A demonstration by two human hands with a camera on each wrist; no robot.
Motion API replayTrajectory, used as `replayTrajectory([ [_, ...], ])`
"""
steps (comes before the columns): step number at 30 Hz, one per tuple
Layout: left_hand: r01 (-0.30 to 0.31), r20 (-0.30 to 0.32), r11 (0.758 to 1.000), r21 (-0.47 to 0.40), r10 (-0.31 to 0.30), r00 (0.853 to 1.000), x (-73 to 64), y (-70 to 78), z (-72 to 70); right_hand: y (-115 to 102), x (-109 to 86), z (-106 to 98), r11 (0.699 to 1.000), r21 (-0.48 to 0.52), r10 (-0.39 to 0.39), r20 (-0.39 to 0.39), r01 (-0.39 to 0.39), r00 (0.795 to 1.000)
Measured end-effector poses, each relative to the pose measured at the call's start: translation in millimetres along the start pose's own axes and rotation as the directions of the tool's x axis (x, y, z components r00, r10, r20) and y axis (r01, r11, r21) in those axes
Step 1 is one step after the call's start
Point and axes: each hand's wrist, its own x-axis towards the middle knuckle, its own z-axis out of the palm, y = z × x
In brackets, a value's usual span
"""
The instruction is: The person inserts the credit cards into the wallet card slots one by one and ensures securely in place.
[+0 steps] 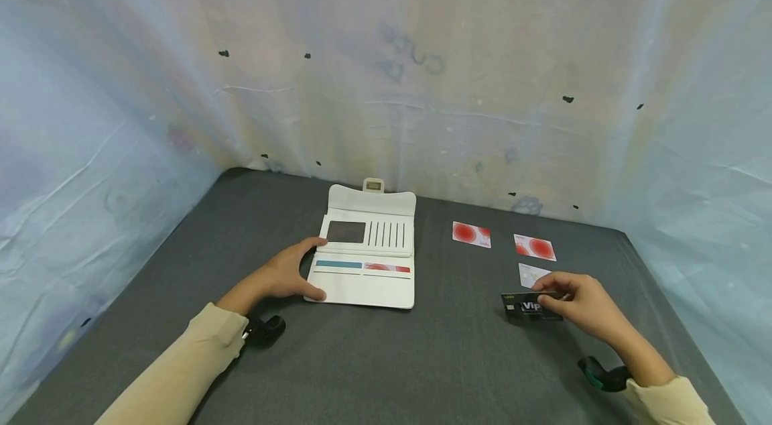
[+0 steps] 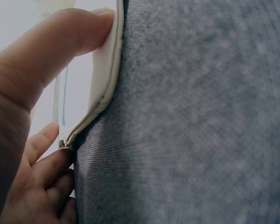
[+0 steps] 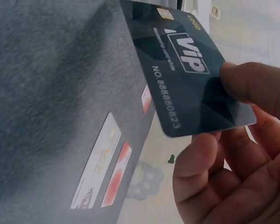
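A white wallet (image 1: 386,287) lies unfolded, its flap and clasp at the far end. A blue card (image 1: 339,265) and a red-and-white card (image 1: 387,268) show as strips in its slots. My left hand (image 1: 283,274) rests at the wallet's left edge, thumb and index finger spread wide, the thumb pressing on the near corner. My right hand (image 1: 585,304) pinches a black VIP card (image 3: 191,79) between thumb and fingers, tilted above the cloth. Just beyond it lies a white card (image 1: 531,275), partly covered by the right hand in the head view.
Two red-and-white cards lie farther back, one left card (image 1: 472,234) and one right card (image 1: 535,247). Dark grey cloth (image 1: 446,358) covers the table. A pale patterned curtain (image 1: 422,76) hangs behind and along both sides.
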Motion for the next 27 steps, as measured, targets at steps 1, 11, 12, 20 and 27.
replayTrajectory([
  [1,0.000,0.001,1.000,0.004,0.000,1.000,0.2,-0.1,0.2,-1.4,0.8,0.2,1.000,0.004,-0.002,-0.003,0.002,1.000],
  [11,0.004,0.000,1.000,0.009,-0.004,1.000,0.4,-0.6,0.2,-9.9,9.2,4.9,0.997,0.061,-0.042,-0.036,0.044,0.998],
  [12,0.003,0.001,1.000,0.011,-0.003,1.000,0.5,-0.7,0.5,-10.3,10.2,5.5,0.997,0.065,-0.046,-0.038,0.048,0.998],
  [20,0.000,-0.002,1.000,0.015,0.000,1.000,2.0,-2.0,1.7,-19.2,17.8,8.4,0.994,0.092,-0.063,-0.047,0.067,0.997],
  [27,-0.005,-0.003,1.000,0.018,0.005,1.000,2.5,-2.3,2.7,-31.8,29.6,13.0,0.993,0.090,-0.065,-0.061,0.070,0.996],
])
